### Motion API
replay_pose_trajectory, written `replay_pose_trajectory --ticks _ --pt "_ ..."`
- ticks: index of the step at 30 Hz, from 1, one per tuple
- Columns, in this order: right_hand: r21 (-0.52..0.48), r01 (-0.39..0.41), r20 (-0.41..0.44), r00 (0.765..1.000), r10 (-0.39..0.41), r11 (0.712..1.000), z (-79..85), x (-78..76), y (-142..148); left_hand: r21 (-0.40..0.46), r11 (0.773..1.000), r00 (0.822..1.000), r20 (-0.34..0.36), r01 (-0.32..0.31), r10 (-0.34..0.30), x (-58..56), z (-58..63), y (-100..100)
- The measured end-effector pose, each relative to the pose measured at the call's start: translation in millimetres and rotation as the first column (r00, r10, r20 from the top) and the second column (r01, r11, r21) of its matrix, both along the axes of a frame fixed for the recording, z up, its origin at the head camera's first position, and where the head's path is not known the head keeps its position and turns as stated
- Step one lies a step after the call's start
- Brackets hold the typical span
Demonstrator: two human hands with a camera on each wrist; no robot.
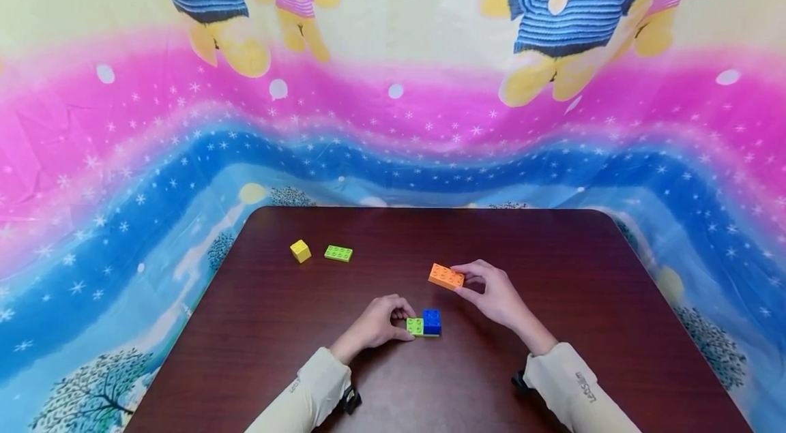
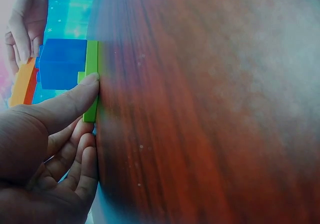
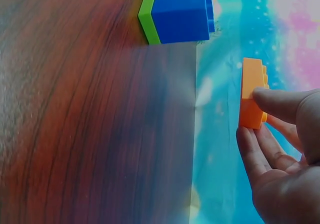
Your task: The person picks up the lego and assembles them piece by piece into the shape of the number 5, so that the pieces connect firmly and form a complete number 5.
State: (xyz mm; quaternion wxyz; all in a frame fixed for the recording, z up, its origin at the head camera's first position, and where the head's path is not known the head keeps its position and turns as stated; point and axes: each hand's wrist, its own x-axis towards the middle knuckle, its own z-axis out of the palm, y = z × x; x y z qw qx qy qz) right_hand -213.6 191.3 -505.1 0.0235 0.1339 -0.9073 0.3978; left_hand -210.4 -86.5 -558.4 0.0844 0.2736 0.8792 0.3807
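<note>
On the table, a flat green building brick (image 1: 414, 327) carries a taller blue brick (image 1: 432, 321) on its right half. My left hand (image 1: 379, 324) pinches the green brick's left end between thumb and fingers; the left wrist view shows the thumb on the green brick (image 2: 91, 101), beside the blue brick (image 2: 64, 64). Raised above the table, behind and to the right of the blue brick, an orange brick (image 1: 446, 276) with studs facing up is pinched by my right hand (image 1: 494, 293). In the right wrist view the orange brick (image 3: 252, 94) is apart from the blue brick (image 3: 181, 15).
A yellow brick (image 1: 300, 251) lies at the back left of the dark wooden table (image 1: 276, 351). Close to it, on its right, is another flat green brick (image 1: 339, 253). A patterned cloth (image 1: 393, 119) hangs behind the table and at its sides.
</note>
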Motion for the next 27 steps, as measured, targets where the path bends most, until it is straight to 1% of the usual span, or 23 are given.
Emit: replay_pose_trajectory --ticks 3,8,14,20,27 --pt "-0.003 -0.006 0.013 1.000 0.006 1.000 2.4 2.4 -3 0.006 1.000 1.000 -0.002 0.004 -0.004 -0.5 0.9 0" --pt "-0.019 -0.024 0.010 1.000 0.024 1.000 3.8 6.7 -7 0.010 1.000 1.000 -0.009 0.008 -0.008 -0.4 2.5 0" --pt "-0.024 -0.062 0.025 0.998 0.063 0.998 -1.0 12.1 -12 -0.003 1.000 1.000 0.010 -0.002 0.002 0.4 0.6 0" --pt "-0.030 -0.106 0.012 0.994 0.106 0.994 -2.5 19.3 -16 0.007 1.000 1.000 -0.004 0.002 -0.002 0.5 -0.4 0" --pt "-0.034 -0.148 0.025 0.989 0.149 0.988 -4.6 25.3 -20 0.010 1.000 1.000 0.000 0.005 -0.005 0.9 1.5 0"
